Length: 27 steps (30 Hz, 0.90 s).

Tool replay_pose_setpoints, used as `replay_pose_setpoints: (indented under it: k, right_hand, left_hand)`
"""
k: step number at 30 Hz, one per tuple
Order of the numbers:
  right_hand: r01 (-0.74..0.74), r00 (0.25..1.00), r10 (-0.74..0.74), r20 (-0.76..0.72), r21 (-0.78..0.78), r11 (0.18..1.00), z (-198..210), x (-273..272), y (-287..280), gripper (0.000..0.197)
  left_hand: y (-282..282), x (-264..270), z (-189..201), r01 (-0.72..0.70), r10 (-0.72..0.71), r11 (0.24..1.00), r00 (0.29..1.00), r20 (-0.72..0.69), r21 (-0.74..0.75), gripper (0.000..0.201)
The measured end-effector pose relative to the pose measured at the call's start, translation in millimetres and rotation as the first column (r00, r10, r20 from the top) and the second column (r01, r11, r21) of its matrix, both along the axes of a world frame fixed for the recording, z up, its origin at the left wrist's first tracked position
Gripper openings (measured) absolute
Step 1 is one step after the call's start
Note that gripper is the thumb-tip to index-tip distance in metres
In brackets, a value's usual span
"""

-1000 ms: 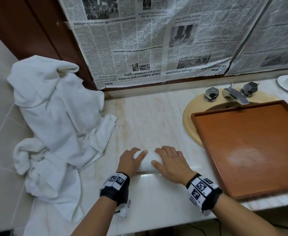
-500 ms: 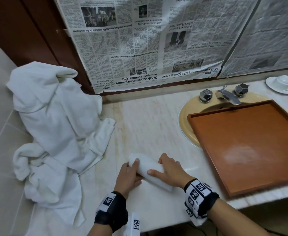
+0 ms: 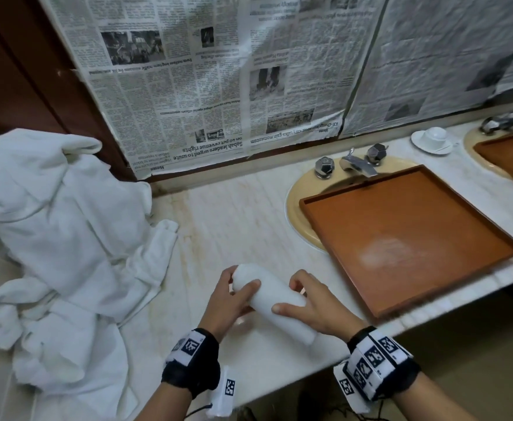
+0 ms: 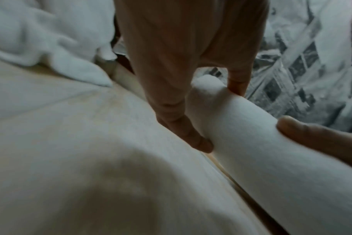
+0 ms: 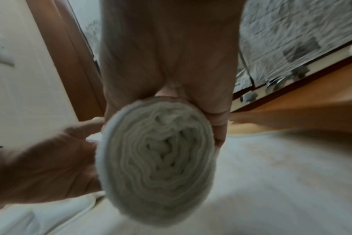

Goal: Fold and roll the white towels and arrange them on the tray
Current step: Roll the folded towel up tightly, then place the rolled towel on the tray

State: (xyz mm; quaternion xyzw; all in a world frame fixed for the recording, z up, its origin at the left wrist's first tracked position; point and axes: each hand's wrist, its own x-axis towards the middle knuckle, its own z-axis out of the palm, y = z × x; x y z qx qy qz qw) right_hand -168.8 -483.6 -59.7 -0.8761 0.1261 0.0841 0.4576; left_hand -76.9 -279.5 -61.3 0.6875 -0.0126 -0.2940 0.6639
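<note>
Rolled towel [image 3: 275, 302] now sits lifted off the desk [image 3: 237, 226], held between both hands near the front edge, angled with its near end toward the right wrist and far end up-left. Left hand [image 3: 231, 302] grips the far end, thumb over the top and fingers [image 4: 183, 127] under the side; right hand [image 3: 316, 308] grips the near half, fingers curled round it, so both grips are closed on the roll. Right wrist view shows the end spiral [image 5: 157, 160] tight and even, no loose tail visible. A second ago the roll lay flat on the desk crosswise under both palms, still being pressed; half a second ago it was turned diagonal, with the left fingers at its end; now it is clear of the surface. Judgement: rolling is done for this towel and the carry to the tray is starting. Tray [image 3: 492, 235] lies to the right over the sink [image 3: 294, 214], bare, nothing on it yet, so this looks like the first roll to place. Left of the hands the towel pile [image 3: 61, 238] is heaped as before, unfolded, so plenty left. Far back the faucet [image 3: 357, 164], a cup and saucer [image 3: 432, 139] and the newspaper [image 3: 219, 86] on the wall are unchanged, apart from the camera shift.
</note>
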Motion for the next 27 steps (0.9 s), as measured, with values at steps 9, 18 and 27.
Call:
replay_pose_setpoints:
  k: [9,18,27]
  right_hand:
    - [0.116,0.987,-0.120,0.106,0.042,0.992,28,-42,-106,0.059]
    - [0.247,0.966,-0.241,0.091,-0.056,0.968,8,-54,-189,0.055]
    - [0.372,0.923,-0.371,0.103,0.012,0.928,-22,-41,-188,0.049]
  left_hand:
    - [-94,23,32,0.486,-0.632,0.769,0.674,0.383,0.415,0.057]
    - [-216,18,30,0.504,-0.743,0.661,0.548,0.385,0.556,0.061]
    - [-233,4,-5,0.298,-0.544,0.809,0.705,0.455,0.507,0.070]
